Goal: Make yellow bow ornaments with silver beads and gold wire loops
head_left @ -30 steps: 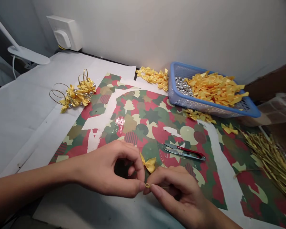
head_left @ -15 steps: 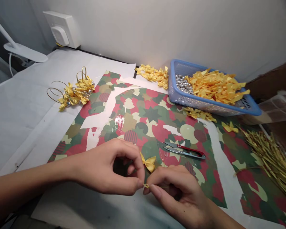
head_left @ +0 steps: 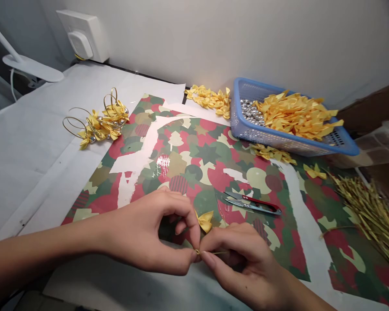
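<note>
My left hand [head_left: 152,233] is closed in a pinch, thumb and forefinger tips pressed together at a small knot or loop. Fingertip to fingertip with it, my right hand [head_left: 243,261] pinches the same thin gold cord [head_left: 218,252], whose strand runs back under my right fingers. The fingertips partly cover the loop. Just beyond them lies a yellow ribbon bow [head_left: 206,221] on the patterned sheet. Thread snips [head_left: 253,204] with a red and a steel-coloured arm rest farther back, past my right hand.
A blue basket [head_left: 294,147] holds yellow bows and silver beads. More bows [head_left: 210,100] lie beside it. Finished-looking looped pieces with bows [head_left: 100,123] sit at left. A bundle of gold cords [head_left: 369,216] lies right. A white lamp [head_left: 35,68] stands far left.
The fingertips of both hands have come closer together, and the small cord loop between them is now mostly covered. The view has shifted slightly.
</note>
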`<state>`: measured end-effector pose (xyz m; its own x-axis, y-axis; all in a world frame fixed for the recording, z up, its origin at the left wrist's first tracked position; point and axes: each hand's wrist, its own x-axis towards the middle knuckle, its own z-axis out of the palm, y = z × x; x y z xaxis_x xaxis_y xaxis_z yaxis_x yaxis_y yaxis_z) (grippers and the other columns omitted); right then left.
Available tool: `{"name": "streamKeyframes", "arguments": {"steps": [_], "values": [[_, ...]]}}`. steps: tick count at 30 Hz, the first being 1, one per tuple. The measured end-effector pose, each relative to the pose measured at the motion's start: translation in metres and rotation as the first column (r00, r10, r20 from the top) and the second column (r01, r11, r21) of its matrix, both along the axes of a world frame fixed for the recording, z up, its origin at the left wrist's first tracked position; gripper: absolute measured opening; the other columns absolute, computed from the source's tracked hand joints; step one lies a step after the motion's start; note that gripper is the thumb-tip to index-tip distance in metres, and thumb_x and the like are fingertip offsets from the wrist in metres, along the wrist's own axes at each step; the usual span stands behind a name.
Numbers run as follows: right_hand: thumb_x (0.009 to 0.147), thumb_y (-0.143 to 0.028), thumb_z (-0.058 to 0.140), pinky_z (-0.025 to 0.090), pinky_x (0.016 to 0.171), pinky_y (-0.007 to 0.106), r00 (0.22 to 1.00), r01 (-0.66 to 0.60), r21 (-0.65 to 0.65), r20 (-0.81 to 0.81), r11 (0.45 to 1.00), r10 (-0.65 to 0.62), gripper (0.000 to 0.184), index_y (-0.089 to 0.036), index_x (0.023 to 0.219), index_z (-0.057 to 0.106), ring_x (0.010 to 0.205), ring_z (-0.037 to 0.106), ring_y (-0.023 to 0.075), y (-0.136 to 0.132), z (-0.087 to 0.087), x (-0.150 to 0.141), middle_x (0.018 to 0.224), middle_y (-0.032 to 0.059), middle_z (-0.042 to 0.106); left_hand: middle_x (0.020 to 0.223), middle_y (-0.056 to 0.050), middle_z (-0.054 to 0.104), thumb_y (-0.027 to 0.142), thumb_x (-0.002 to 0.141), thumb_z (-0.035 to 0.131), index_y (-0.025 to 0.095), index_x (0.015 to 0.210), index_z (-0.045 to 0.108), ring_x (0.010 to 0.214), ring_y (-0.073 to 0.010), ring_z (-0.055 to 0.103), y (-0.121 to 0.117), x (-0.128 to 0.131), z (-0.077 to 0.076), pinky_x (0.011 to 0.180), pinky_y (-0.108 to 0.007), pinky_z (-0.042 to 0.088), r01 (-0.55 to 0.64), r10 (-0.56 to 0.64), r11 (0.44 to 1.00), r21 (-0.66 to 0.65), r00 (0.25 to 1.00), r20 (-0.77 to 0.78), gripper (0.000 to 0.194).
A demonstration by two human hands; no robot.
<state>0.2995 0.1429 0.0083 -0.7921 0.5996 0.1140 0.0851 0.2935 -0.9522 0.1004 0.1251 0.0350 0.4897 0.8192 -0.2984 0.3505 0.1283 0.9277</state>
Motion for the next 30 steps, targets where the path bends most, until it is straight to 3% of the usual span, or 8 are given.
{"name": "streamKeyframes", "arguments": {"steps": [12, 19, 30], "values": [[0.079, -0.009, 0.051, 0.019, 0.038, 0.019, 1.0, 0.02, 0.029, -0.002, 0.999, -0.02, 0.016, -0.019, 0.067, 0.053, 0.041, 0.02, 0.0051, -0.0006, -0.0004, -0.0001, 0.051, -0.0099, 0.02, 0.064, 0.004, 0.047, 0.01, 0.065, 0.066, 0.019, 0.068, 0.064, 0.067, -0.0107, 0.044, 0.0003, 0.0001, 0.001, 0.061, -0.02, 0.037, -0.01, 0.011, 1.0, -0.029, 1.0, 0.024, 0.01], [0.079, -0.009, 0.05, 0.019, 0.036, 0.019, 1.0, 0.029, 0.05, -0.009, 0.998, -0.029, 0.015, -0.017, 0.069, 0.057, 0.04, 0.023, 0.0048, -0.0009, -0.0004, 0.0002, 0.05, -0.0088, 0.026, 0.065, 0.005, 0.047, 0.009, 0.064, 0.066, 0.018, 0.069, 0.063, 0.068, -0.0101, 0.045, 0.0012, -0.0002, 0.002, 0.062, -0.019, 0.037, 0.02, -0.02, 1.0, 0.004, 1.0, 0.01, 0.011], [0.08, -0.011, 0.049, 0.02, 0.036, 0.018, 0.999, 0.037, 0.052, -0.003, 0.998, -0.037, 0.016, -0.015, 0.067, 0.058, 0.04, 0.021, 0.0043, -0.0011, -0.0008, 0.002, 0.05, -0.0089, 0.024, 0.071, 0.004, 0.051, 0.012, 0.064, 0.067, 0.019, 0.075, 0.061, 0.072, -0.0112, 0.047, 0.0004, -0.0013, 0.0026, 0.063, -0.02, 0.04, 0.022, -0.021, 0.999, 0.025, 1.0, -0.011, 0.014]]}}
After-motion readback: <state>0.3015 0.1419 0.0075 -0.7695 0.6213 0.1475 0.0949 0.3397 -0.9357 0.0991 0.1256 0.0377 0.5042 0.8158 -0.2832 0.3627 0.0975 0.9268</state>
